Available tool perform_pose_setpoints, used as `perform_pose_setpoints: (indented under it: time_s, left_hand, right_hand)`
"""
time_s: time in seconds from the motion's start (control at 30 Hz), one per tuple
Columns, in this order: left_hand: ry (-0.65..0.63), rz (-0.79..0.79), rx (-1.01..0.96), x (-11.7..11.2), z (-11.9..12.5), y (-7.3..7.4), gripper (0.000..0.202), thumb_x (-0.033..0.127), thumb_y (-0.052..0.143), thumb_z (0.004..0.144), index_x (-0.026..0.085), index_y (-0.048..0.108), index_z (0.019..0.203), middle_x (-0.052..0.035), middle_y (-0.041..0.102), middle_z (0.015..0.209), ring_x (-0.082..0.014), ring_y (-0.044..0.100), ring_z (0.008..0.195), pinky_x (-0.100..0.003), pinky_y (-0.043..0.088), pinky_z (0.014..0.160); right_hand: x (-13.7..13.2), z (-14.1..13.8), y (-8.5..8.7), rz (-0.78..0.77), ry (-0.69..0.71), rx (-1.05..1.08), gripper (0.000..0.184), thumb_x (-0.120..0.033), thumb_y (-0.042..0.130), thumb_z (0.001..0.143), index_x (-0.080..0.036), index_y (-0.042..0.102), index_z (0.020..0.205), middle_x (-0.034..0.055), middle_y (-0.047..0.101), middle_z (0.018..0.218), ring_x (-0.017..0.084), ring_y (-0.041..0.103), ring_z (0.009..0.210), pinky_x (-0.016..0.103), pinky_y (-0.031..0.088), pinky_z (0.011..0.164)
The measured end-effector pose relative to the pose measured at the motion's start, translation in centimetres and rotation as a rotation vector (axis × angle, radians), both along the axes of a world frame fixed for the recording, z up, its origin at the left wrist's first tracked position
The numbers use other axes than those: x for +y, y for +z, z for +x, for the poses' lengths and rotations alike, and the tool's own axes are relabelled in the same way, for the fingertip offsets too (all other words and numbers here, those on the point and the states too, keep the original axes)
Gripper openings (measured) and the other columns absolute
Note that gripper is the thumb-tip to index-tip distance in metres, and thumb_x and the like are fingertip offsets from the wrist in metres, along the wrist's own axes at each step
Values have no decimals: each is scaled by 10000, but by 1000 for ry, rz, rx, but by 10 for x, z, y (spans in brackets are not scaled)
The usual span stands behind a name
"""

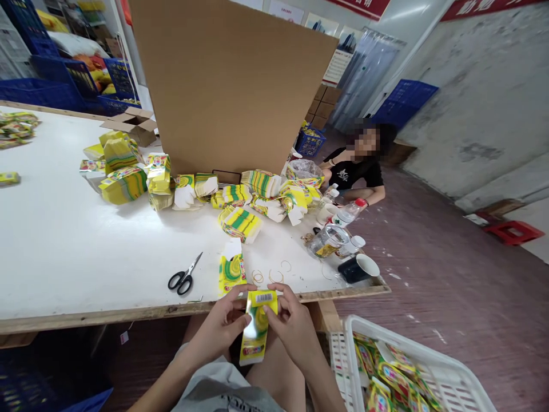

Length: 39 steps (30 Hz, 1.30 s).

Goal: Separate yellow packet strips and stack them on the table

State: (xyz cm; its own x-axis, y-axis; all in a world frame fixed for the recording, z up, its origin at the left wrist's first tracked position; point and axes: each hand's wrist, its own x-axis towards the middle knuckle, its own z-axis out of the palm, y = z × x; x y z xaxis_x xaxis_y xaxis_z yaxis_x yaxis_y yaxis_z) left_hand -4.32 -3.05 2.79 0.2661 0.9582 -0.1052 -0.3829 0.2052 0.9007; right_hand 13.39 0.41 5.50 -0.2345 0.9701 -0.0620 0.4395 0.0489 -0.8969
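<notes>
Between my two hands, just in front of the table edge, is a yellow and green printed carton (257, 329) with a barcode at its top end. My left hand (227, 317) pinches its left side, thumb on the front face. From the right, my right hand (291, 317) grips the upper corner, its thumb also on the front. A flat yellow carton (232, 272) with a white flap lies on the table just beyond. Left of that are black-handled scissors (185, 276), blades apart. Several rubber bands (277, 276) lie to the right.
Bundles of flat cartons (240, 223) line the tabletop (107, 252) before a large cardboard sheet (231, 86). Bottles, a clear jar (329, 241) and a dark mug (358, 269) crowd the right corner. A white basket (454, 366) holds filled packets. Another person (355, 166) sits beyond.
</notes>
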Motion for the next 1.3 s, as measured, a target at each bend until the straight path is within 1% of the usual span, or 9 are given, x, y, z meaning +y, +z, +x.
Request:
perform_pose_setpoints:
  time_s: [0.17,0.33,0.57,0.73,0.8,0.9,1.0,1.17,1.3]
  left_hand:
    - [-17,-7,-69,1,1,1,568,263,710,804,232,501,1331,-114,733,1064,-270,676,1005,-353,505,854]
    - [38,-29,-24,3,4,-4,507,252,721,781,216,551,1257,-107,735,1050,-263,674,984,-335,503,830]
    - [57,11,71,7,1,-12,508,195,673,796,203,520,1281,-106,740,1035,-248,682,938,-333,502,812]
    - [23,-16,-1,7,0,-4,517,221,704,787,197,538,1276,-108,746,1030,-254,690,938,-334,506,814]
    - [23,-28,-21,6,1,-2,508,233,722,775,201,557,1254,-104,749,1022,-252,693,931,-334,509,815]
    - [24,-21,-2,7,1,-2,534,231,733,769,211,551,1270,-88,760,975,-242,697,905,-323,508,803]
    - [37,-17,-12,9,-1,-3,534,236,746,759,201,554,1256,-85,765,947,-236,703,869,-310,511,775]
    - [22,-51,-69,12,-5,-5,514,266,783,733,176,573,1193,-97,766,933,-224,713,805,-300,518,725]
    - [-40,-67,-104,7,-1,-4,509,257,779,744,180,567,1200,-93,767,933,-215,714,818,-302,514,750]
  right_hand:
    - [0,-4,-2,-11,19,-38,344,-269,589,790,-196,580,1126,-96,416,543,126,405,495,211,318,487]
    - [-1,-10,-12,70,-42,-124,335,-252,578,785,-198,607,1114,-89,428,521,147,451,494,225,335,498]
    - [0,-16,-23,137,-102,-212,330,-262,592,778,-205,627,1101,-85,449,527,152,476,495,234,328,516]
    - [3,-7,-24,-18,27,37,376,-293,584,808,-200,557,1172,-64,522,621,142,496,554,220,378,531]
    - [4,-5,-25,-36,55,60,386,-278,597,796,-206,553,1173,-69,525,619,133,481,545,213,380,524]
    - [4,-6,-26,22,-3,-31,371,-247,625,768,-213,589,1136,-97,465,540,125,442,506,204,343,503]
    - [3,-6,-24,31,-38,13,371,-276,647,779,-200,612,1140,-109,421,510,116,415,477,204,329,486]
    - [3,1,-21,-6,-80,243,314,-412,692,798,-177,724,1004,32,681,782,172,593,670,269,483,634]
    - [3,5,-28,-110,-158,435,284,-420,803,684,-186,715,820,55,725,794,230,651,774,337,521,731]
